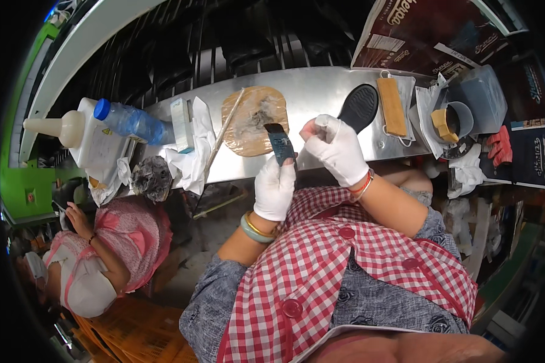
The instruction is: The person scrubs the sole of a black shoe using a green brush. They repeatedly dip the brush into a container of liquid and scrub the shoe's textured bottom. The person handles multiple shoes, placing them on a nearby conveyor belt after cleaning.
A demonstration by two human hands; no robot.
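Observation:
My left hand (275, 189), in a white fingerless-tipped glove, grips a small flat dark blue-black piece (280, 145) that stands up from the fingers. Its upper end overlaps the edge of a plastic-wrapped wooden board (239, 136) with a dark smear on it. My right hand (340, 152), gloved the same way, is closed with thumb and fingertips together, just right of the dark piece. Whatever may be between those fingers is too small to make out. Close behind the right hand lies a black shoe sole (360, 106) on the metal table (312, 91).
Left on the table are a thin stick (225, 126), white cloth (194, 157), a blue-capped bottle (133, 124), a white squeeze bottle (72, 128) and a dark crumpled wad (152, 179). To the right are a tan block (394, 107) and clear tubs (481, 97). Another person (97, 266) sits at left.

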